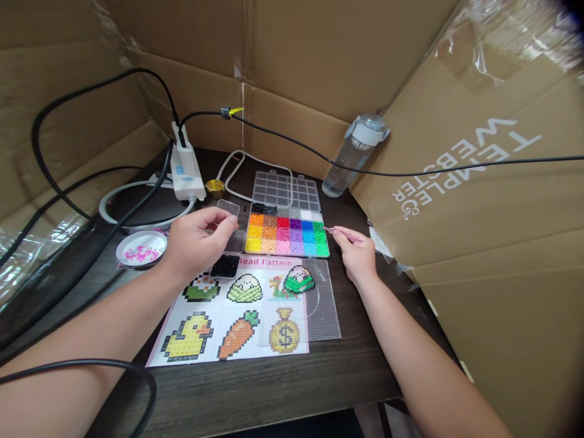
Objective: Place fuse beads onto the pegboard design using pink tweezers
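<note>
My left hand [201,240] is curled, its fingertips pinching a small clear plastic lid [228,208] just left of the bead box [287,234], whose compartments hold beads of many colours. Below that hand sits a small tray of black beads [225,266]. My right hand [356,252] pinches thin pink tweezers [340,232], their tip at the box's right edge near the green beads. A printed bead pattern sheet [228,316] lies in front, with a clear pegboard [322,304] on its right side bearing a partly made green and white bead figure [298,281].
A white dish with pink beads [141,248] stands at the left. Behind are a power strip [186,170], black cables [91,85], a gold cap [215,188], the box's open clear lid [286,190] and a water bottle [353,155]. Cardboard walls [479,182] surround the dark table [274,383].
</note>
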Demonstrator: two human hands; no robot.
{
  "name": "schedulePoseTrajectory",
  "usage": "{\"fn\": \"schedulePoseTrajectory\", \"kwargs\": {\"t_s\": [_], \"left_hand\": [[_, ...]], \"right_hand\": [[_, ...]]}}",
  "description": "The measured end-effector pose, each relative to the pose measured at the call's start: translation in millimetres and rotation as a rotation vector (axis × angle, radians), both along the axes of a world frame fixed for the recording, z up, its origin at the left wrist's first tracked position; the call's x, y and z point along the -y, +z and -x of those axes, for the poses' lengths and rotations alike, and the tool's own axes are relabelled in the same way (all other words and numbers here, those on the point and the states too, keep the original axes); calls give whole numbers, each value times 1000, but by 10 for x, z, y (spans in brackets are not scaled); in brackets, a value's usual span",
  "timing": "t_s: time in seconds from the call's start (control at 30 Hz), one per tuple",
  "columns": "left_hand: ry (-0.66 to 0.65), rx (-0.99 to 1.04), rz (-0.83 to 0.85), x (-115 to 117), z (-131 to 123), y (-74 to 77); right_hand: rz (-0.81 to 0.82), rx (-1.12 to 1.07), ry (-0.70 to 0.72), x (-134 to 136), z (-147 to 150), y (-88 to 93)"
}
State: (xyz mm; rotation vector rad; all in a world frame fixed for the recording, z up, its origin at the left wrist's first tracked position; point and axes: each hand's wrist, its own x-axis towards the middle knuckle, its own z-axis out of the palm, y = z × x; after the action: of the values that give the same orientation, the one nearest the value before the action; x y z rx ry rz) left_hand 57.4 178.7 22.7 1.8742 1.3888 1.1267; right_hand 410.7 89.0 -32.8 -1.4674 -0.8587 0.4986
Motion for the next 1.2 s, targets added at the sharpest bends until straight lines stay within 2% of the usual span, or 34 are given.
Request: {"fn": "schedulePoseTrajectory", "kwargs": {"t_s": [0.67, 1.2], "left_hand": [[0, -10, 10, 11, -7, 5], [-7, -17, 2, 6, 3, -1]], "right_hand": [[14, -6, -74, 33, 44, 89], [7, -3, -60, 17, 22, 50]]}}
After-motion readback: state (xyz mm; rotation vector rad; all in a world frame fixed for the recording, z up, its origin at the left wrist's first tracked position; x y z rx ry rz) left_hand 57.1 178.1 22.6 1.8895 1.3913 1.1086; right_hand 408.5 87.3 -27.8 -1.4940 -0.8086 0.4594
